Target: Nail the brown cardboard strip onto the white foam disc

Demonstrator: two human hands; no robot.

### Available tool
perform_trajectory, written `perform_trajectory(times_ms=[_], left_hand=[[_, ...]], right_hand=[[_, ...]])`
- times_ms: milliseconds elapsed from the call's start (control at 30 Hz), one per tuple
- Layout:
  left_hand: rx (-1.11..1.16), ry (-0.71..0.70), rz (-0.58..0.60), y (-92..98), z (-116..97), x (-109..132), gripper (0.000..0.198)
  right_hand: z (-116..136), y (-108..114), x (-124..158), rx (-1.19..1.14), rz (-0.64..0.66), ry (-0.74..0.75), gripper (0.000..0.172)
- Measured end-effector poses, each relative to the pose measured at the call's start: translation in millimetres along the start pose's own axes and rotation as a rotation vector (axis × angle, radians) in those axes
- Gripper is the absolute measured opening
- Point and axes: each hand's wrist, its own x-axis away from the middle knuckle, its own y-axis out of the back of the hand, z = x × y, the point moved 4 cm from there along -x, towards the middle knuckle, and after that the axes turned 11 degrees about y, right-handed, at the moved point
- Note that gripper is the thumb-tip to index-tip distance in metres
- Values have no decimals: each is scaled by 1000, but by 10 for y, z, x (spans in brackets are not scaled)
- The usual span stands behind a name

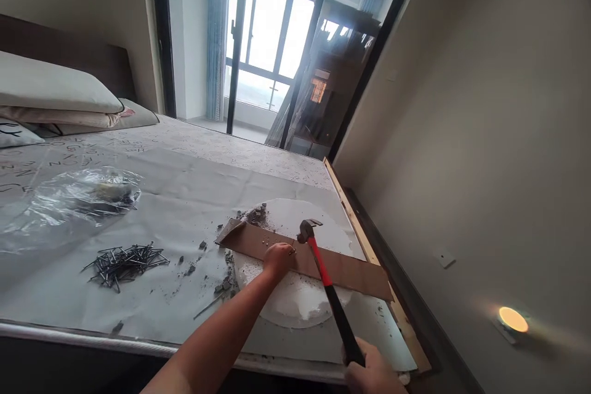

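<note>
Right hand (373,374) fist closed round hammer (327,286) handle, head just right of left hand (278,258). Left hand pinches a nail on brown strip (323,263); nail pile (124,263) far left.

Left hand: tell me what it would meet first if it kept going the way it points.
Probably the hammer head, just beyond the left hand on the brown strip; depth is unclear.

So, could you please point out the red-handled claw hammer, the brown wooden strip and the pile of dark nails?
Red-handled claw hammer (323,268): head view, on the red shaft.
Brown wooden strip (355,274): head view, on its right half.
Pile of dark nails (124,261): head view, on the heap's middle.
</note>
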Motion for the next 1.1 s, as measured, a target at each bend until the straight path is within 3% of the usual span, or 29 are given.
perform_trajectory(times_ms=[167,267,400,633,867,1000,1100], left_hand=[[-47,23,20,9,-15,-17,22],[-38,-10,10,0,-17,-18,22],[-42,-13,-1,-27,2,-4,21],[-52,-43,-29,-12,-19,-8,21],[-23,-63,-45,-55,7,3,21],[27,-76,-31,-53,6,-33,17],[171,-76,-21,78,33,-24,21]], right_hand=[[307,157,118,-51,-79,92,2],[176,95,44,4,-95,89,3],[-101,-73,-72,35,-21,58,3],[159,79,44,-25,-120,80,3],[-219,-94,-66,106,-25,45,4],[77,20,69,-42,-52,51,3],[281,116,144,-92,-110,77,3]])
